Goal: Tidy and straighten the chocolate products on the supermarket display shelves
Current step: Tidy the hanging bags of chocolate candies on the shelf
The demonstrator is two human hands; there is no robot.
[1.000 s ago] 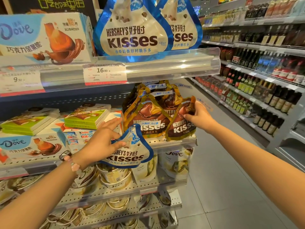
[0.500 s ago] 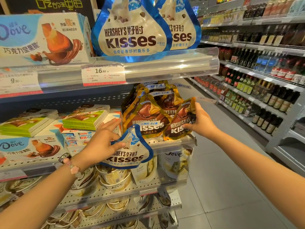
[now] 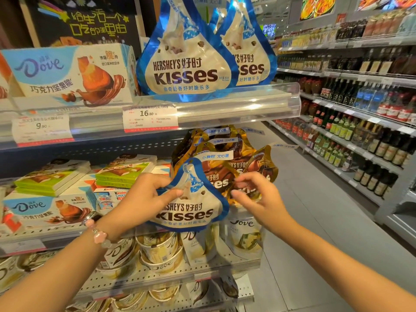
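1. Display unit: metal shelving with a clear plastic price rail [image 3: 225,109] along the upper shelf edge. Two large blue-and-white teardrop Hershey's Kisses bags [image 3: 186,64] stood upright on that top shelf, beside a pale blue Dove carton [image 3: 67,73].
2. Middle shelf: cluster of gold-and-brown foil Kisses pouches [image 3: 225,158] standing at its right end, leaning at mixed angles; flat green chocolate boxes [image 3: 121,174] stacked to the left.
3. Task item: small blue-and-white foil Kisses pouch [image 3: 191,208], held in front of the gold cluster, at the middle shelf's front edge. It matched the top-shelf stock, not the gold pouches behind; judged misplaced.
4. Left hand [image 3: 144,197]: grip closed on the small pouch, thumb across its upper left face, fingers behind. Beaded bracelet [image 3: 99,235] on that wrist.
5. Right hand [image 3: 258,199]: fingers loosely curled, holding nothing, just right of the pouch's edge and in front of the gold pouches. Contact with either could not be told.
6. Handling estimate: pouch light, soft, loose pieces inside; glossy foil likely slippery and prone to creasing. Best hold judged to be the flat sealed border near the top, or both side edges, not the filled belly. Base must settle flat to stand.
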